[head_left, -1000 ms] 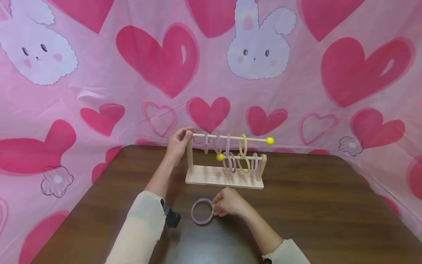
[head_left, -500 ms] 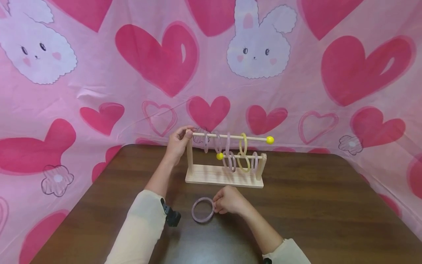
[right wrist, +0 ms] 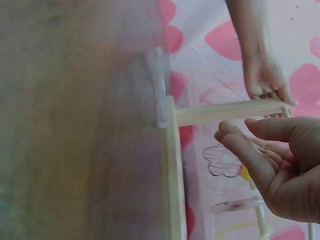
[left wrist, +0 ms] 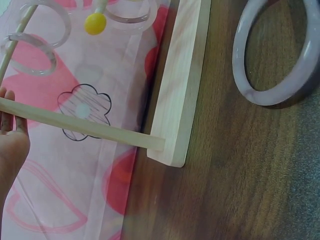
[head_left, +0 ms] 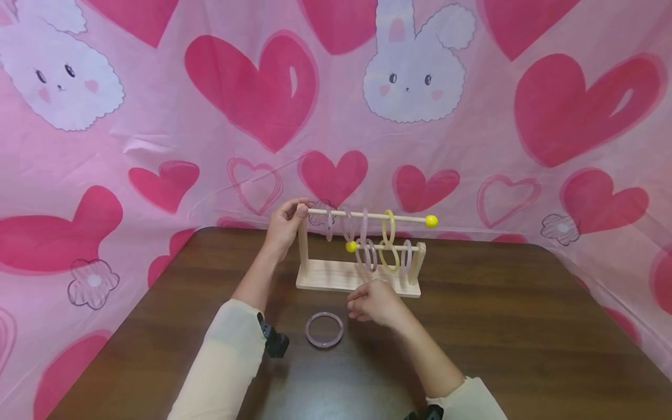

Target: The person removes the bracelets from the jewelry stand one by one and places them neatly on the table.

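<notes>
A wooden bangle stand (head_left: 328, 281) has two bars, one above the other, with several pale purple and yellow bangles hung on them. My left hand (head_left: 283, 228) grips the top of the stand's left post between thumb and fingers. On the table in front of the stand, a mauve bangle (head_left: 324, 347) lies flat; it also shows large in the left wrist view. Just up and right of that bangle is my right hand (head_left: 379, 303), holding nothing. In the right wrist view its fingers (right wrist: 245, 150) are loosely bent, with thumb and fingertips apart.
Yellow balls (head_left: 431, 221) cap the bars' free ends, the upper on the right and the lower on the left. The dark wooden table (head_left: 499, 326) reaches back to a pink curtain (head_left: 336, 134) printed with hearts and rabbits.
My right hand has let go of the mauve bangle's right side and moved up and slightly right, towards the stand. The bangle stays on the table; my left hand keeps its grip.
</notes>
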`<action>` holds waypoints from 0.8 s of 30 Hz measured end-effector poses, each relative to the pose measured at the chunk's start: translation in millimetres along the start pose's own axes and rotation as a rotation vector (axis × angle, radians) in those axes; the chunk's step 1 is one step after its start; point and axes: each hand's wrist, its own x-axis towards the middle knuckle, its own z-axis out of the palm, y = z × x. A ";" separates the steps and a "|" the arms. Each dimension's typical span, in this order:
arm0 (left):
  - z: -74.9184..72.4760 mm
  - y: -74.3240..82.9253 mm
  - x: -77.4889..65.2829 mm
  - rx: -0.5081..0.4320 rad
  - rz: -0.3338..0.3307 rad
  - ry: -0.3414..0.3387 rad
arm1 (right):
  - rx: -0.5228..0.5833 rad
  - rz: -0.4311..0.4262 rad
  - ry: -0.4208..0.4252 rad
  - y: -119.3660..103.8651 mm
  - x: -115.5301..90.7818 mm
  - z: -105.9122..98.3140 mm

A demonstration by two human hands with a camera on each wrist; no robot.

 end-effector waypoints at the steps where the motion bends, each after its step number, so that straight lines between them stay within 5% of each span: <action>1: -0.1 0.1 0.1 0.006 0.002 0.000 | 0.001 -0.004 0.022 -1.5 0.5 -2.3; 7: 0.0 1.1 -1.7 0.009 0.000 -0.005 | -0.027 -0.010 0.198 -6.6 1.7 -14.0; 12: 1.2 2.1 -1.8 0.009 -0.003 -0.001 | -0.163 -0.040 0.361 -8.9 2.6 -25.1; 19: 1.2 1.3 -0.8 0.004 -0.009 0.008 | -0.322 -0.181 0.604 -8.1 4.4 -39.9; 24: 1.3 -0.3 -0.3 0.012 0.005 0.011 | -0.334 -0.251 0.731 -7.3 5.3 -48.3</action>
